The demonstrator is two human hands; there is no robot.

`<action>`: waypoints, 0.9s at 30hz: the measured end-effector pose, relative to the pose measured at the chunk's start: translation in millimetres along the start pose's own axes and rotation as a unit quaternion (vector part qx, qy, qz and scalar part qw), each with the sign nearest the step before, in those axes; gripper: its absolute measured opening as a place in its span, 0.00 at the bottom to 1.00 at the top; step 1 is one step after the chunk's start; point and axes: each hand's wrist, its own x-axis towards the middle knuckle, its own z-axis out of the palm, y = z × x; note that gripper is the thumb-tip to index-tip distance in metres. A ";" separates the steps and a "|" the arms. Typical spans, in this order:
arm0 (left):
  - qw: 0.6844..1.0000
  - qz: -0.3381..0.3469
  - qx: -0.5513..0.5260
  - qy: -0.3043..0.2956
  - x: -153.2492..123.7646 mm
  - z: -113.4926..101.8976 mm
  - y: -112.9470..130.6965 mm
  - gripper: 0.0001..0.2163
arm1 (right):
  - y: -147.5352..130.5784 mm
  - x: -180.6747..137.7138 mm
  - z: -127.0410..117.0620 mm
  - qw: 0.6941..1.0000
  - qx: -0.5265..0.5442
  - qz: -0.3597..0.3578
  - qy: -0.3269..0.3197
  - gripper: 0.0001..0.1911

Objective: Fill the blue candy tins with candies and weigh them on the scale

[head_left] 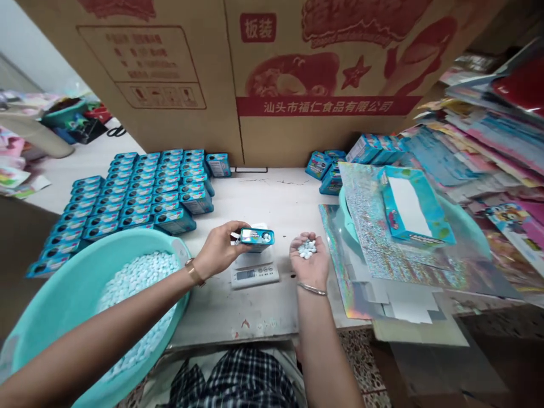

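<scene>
My left hand grips a small blue box by its left end, just over a white digital scale. Pale candies show through the window in the box's upper face. To the right of the scale, my right hand is palm up with its fingers curled into a cup, holding a small heap of pale blue and white candies. A large turquoise basin with many of the same candies sits at the left, partly under my left forearm.
Rows of blue boxes stand at the left, several more at the back right. A large cardboard carton walls off the back. Glittery sheets and an open blue carton cover a second basin at right, beside stacked printed packaging.
</scene>
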 end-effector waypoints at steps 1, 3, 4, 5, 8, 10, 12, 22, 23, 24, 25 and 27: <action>1.000 -0.008 0.001 -0.001 -1.3 2.5 -5.3 0.16 | -3.7 0.0 -1.9 1.000 -0.003 -0.004 -0.005 0.12; 0.999 -0.021 0.028 -0.006 -6.2 4.2 -12.7 0.18 | -9.2 -1.0 -4.7 1.000 0.001 -0.007 -0.009 0.12; 0.999 -0.021 0.047 -0.006 -9.9 3.1 -14.4 0.22 | -11.3 -1.8 -5.9 1.000 0.007 -0.006 -0.011 0.12; 0.998 -0.014 0.066 -0.004 -14.2 0.3 -14.8 0.28 | -13.1 -2.6 -7.3 1.000 0.011 -0.006 -0.014 0.12; 0.995 0.040 0.089 0.025 -28.2 -18.1 -7.2 0.42 | -17.7 -4.5 -12.3 1.000 0.013 -0.004 -0.011 0.11; 0.992 0.067 0.089 0.059 -35.8 -36.7 3.0 0.42 | -20.7 -5.3 -16.3 1.000 0.010 0.000 -0.002 0.10; 0.989 0.076 0.095 0.089 -40.3 -56.2 13.3 0.36 | -24.0 -5.9 -20.1 1.000 0.007 0.007 0.001 0.08; 0.980 0.095 0.134 0.116 -33.1 -82.9 13.9 0.23 | -32.3 -1.4 -24.4 1.000 0.025 0.011 0.014 0.05; 0.979 0.110 0.135 0.110 -31.4 -80.7 13.9 0.23 | -31.7 -0.8 -23.5 0.999 0.026 0.014 0.015 0.05; 0.977 0.124 0.137 0.104 -29.7 -78.3 14.5 0.23 | -30.9 -0.4 -22.5 0.999 0.026 0.016 0.014 0.05; 0.976 0.136 0.140 0.097 -28.0 -75.8 15.8 0.22 | -30.0 -0.4 -21.6 0.999 0.027 0.018 0.012 0.05; 0.974 0.154 0.150 0.078 -25.2 -70.5 19.2 0.23 | -28.1 -1.1 -19.9 1.000 0.022 0.019 0.008 0.06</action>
